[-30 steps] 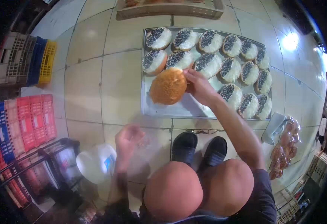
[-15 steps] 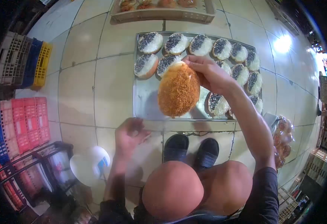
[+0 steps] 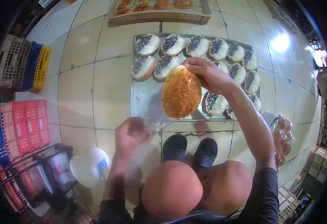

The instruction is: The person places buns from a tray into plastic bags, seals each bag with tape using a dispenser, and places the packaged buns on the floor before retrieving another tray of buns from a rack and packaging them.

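Observation:
My right hand (image 3: 207, 74) pinches the top edge of an oval bun (image 3: 181, 93) coated in brown crumbs, held up above the metal tray (image 3: 143, 108). Below and left of the bun, a strip of clear plastic, apparently a bag (image 3: 159, 125), stretches toward my left hand (image 3: 133, 136). The fingers of that hand are curled by the plastic near the tray's front left corner. On the tray lie several buns (image 3: 147, 44), each topped half with dark sprinkles and half with pale shreds. My right hand and forearm hide some of them.
A plastic crate (image 3: 159, 18) of wrapped bread stands beyond the tray. Stacked crates (image 3: 20, 121) line the left side, near a white round object (image 3: 90, 167). Packed buns (image 3: 283, 140) lie at right. My sandals (image 3: 204, 153) are just before the tray.
The crumbed bun has shifted slightly right and down in view, with my right hand still on it. Clear plastic now shows stretched between the bun and my left hand.

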A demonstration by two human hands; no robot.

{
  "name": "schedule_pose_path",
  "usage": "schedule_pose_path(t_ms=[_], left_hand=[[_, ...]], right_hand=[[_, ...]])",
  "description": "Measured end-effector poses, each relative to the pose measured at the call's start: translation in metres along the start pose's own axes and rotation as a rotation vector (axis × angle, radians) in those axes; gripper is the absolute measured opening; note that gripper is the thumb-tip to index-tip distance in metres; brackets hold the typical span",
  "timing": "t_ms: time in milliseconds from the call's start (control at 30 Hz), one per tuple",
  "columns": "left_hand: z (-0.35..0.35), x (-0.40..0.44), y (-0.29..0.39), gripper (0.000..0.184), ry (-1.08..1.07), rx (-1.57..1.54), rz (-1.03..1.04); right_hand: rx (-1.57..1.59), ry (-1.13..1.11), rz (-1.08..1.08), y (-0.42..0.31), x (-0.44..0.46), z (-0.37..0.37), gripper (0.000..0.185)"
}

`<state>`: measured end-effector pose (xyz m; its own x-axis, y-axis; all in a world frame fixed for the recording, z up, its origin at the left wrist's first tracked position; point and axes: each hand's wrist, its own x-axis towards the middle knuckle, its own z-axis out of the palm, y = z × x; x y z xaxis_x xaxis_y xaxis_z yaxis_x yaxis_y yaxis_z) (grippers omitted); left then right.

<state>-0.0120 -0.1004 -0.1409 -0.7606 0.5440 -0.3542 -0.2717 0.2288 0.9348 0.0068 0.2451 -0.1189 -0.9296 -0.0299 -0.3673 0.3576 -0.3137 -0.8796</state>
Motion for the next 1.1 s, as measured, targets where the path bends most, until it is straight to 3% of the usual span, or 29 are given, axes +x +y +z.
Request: schedule_pose_path(t_ms=[167, 367, 667, 833, 1100], left_hand=[[0.003, 0.002, 0.005, 0.046, -0.062, 0.115, 0.139], [0.006, 0.001, 0.013, 0.048, -0.144, 0.006, 0.186], [0.002, 0.001, 0.022, 0.046, -0.113, -0.072, 0.019], [0.009, 0.008, 0.026, 0.039, -0.03, 0.081, -0.029], [0.006, 0.009, 0.013, 0.035, -0.046, 0.035, -0.023]], right_hand=[[-0.002, -0.017, -0.015, -0.006, 0.003, 0.006, 0.015], [-0.059, -0.026, -0.012, -0.008, 0.017, -0.001, 0.021], [-0.04, -0.155, -0.017, -0.018, 0.025, 0.003, 0.015], [0.091, -0.088, 0.017, -0.01, 0.025, 0.014, 0.015], [0.141, -0.081, 0.043, -0.003, 0.025, 0.009, 0.013]])
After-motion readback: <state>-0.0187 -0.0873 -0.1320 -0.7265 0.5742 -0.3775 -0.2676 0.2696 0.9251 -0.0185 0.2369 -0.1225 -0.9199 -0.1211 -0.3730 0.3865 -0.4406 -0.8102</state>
